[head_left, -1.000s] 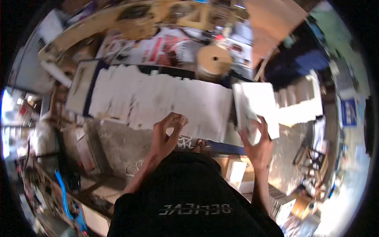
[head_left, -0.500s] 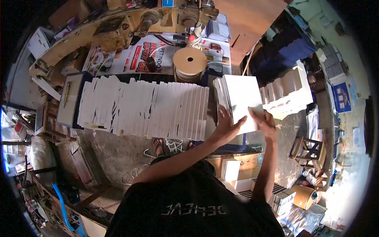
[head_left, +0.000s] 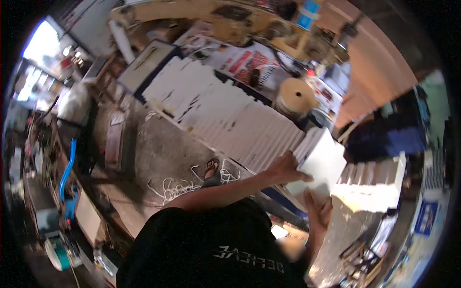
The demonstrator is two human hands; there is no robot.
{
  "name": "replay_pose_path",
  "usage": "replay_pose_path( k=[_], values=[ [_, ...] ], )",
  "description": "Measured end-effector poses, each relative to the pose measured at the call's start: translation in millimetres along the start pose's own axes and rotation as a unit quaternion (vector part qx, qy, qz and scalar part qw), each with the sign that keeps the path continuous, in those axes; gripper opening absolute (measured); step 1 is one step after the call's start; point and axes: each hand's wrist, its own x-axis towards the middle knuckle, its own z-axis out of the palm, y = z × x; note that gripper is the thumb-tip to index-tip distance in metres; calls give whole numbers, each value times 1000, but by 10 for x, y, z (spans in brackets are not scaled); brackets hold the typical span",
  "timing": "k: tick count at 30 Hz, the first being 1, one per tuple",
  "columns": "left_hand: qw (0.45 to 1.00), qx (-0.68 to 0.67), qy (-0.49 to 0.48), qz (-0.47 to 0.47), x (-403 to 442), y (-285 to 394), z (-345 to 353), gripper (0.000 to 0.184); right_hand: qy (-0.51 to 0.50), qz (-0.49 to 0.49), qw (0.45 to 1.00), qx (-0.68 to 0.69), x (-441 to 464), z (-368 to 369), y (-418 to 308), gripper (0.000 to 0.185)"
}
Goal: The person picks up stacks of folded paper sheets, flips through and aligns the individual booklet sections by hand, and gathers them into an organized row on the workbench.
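A long row of white paper blocks [head_left: 225, 113] stands packed side by side on the bench. At its right end are a few more blocks with a white cover face [head_left: 321, 161] turned up. My left hand [head_left: 287, 169] grips the near left edge of these end blocks, thumb on the white face. My right hand [head_left: 318, 209] is at their lower right edge, its thumb against the face and its fingers curled behind. Both hands are slightly blurred.
A spool of cord [head_left: 295, 96] stands behind the row, beside a printed sheet [head_left: 249, 65]. Another stack of white blocks [head_left: 372, 185] is at the right. Loose white cord [head_left: 177, 189] lies on the floor near a foot. A blue-edged board [head_left: 149, 65] is at the far left.
The view has turned, so the row now slants down to the right. My left hand has moved from over the row to the end blocks, and both hands now hold them.
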Motion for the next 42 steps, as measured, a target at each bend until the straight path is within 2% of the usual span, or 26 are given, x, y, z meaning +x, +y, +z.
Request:
replay_pose_path(
  k=[2,3,5,6,7,9,10,11,14,15,17,18,19,21,22,23,25,27,29,30,32,36,38,40,42],
  values=[
    [996,-73,40,-6,-141,20,-80,96,-38,35,999,3,73,-73,68,54],
    [995,-66,66,32,-192,29,-142,95,-48,28,998,5,128,-30,28,54],
    [987,-46,104,111,-320,69,-282,92,-39,30,994,96,143,18,-104,77],
    [986,10,113,122,-502,320,-504,88,45,-98,994,-1,105,92,-322,81],
    [986,11,118,120,-568,406,-665,88,128,-223,962,-97,78,150,-628,84],
    [938,88,186,278,-660,507,-981,80,153,-391,887,-194,129,112,-1260,78],
    [922,151,204,291,-738,589,-1170,78,143,-423,858,-256,115,133,-1514,75],
    [921,152,208,292,-783,636,-1343,78,134,-452,823,-316,111,185,-1741,71],
    [863,294,241,333,-1009,730,-1850,73,65,-525,717,-454,261,604,-2368,71],
    [861,292,247,335,-1095,748,-2030,73,10,-522,701,-485,301,773,-2605,84],
    [827,363,264,339,-1254,736,-2426,68,-109,-512,692,-498,364,1203,-3074,95],
    [837,401,222,298,-1353,721,-2678,68,-143,-505,701,-482,390,1487,-3253,99],
    [836,401,224,300,-1390,600,-2929,68,-142,-507,700,-482,470,1770,-3408,99],
    [730,474,391,299,-1456,345,-3420,69,-207,-537,677,-459,673,2363,-3671,96],
    [757,425,413,274,-1542,279,-3670,70,-178,-589,673,-411,745,2685,-3748,93],
    [759,462,398,227,-1607,250,-3994,74,-176,-612,664,-391,856,3039,-3843,92],
    [769,469,382,209,-1728,125,-4626,68,-192,-663,641,-336,1053,3734,-4010,91],
    [868,262,314,282,-1794,-147,-5221,61,-193,-720,598,-294,1260,4399,-4018,78],
    [925,19,291,243,-1742,-662,-5673,58,-246,-706,603,-279,1310,4827,-4049,72],
    [925,9,295,238,-1716,-907,-5744,58,-270,-706,589,-286,1346,5000,-4026,69],
    [960,-49,268,65,-1625,-1319,-5838,64,-311,-706,564,-294,1432,5269,-3901,67],
    [968,-80,235,41,-1483,-1769,-5420,71,-427,-659,515,-343,1538,5476,-3701,70],
    [962,-78,249,76,-1455,-1882,-5334,68,-444,-637,518,-358,1538,5550,-3785,72],
    [956,-116,262,66,-1446,-1849,-5370,63,-450,-628,519,-366,1575,5673,-3834,74],
    [950,-148,269,56,-1397,-1939,-5395,58,-493,-606,475,-407,1634,5828,-3824,80]
  ],
)
